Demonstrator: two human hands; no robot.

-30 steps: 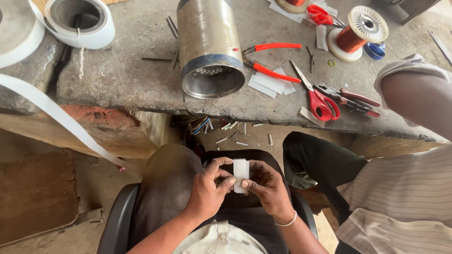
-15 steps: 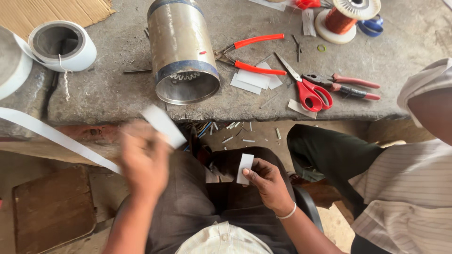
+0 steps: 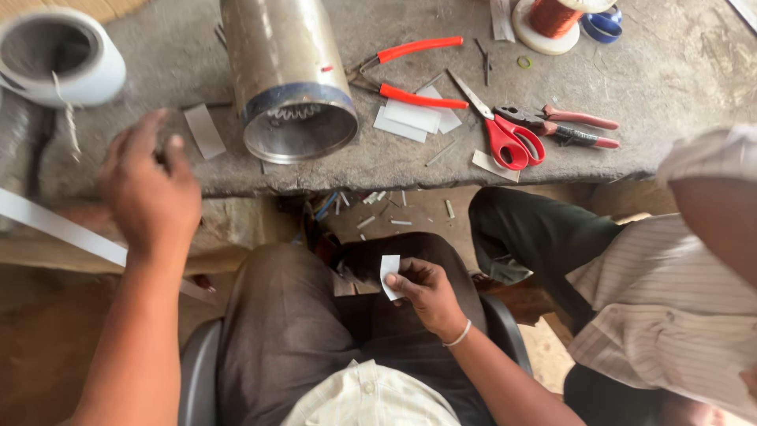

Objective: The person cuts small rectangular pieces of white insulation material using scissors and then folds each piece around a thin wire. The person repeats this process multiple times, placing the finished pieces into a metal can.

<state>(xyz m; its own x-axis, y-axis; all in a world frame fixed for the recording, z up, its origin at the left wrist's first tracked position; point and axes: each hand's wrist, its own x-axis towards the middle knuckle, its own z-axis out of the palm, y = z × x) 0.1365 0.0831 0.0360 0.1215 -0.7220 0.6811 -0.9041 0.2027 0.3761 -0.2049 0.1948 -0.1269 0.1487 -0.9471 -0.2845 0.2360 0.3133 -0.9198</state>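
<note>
White tape roll (image 3: 59, 55) sits far left on the stone bench (image 3: 670, 71). Just right of it the left hand (image 3: 150, 185) hovers, loosely curled and holding nothing, nearest a white paper strip (image 3: 205, 130) lying ahead with its long axis pointing away. Further right, over the lap, the right hand (image 3: 426, 292) pinches a folded white slip (image 3: 389, 274), upright.

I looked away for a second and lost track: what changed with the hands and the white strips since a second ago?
The left hand let go of the small white strip held over the lap and rose to the bench edge, beside another white strip lying there. The right hand kept the small strip, alone. The metal cylinder, scissors and pliers stayed put.
</note>
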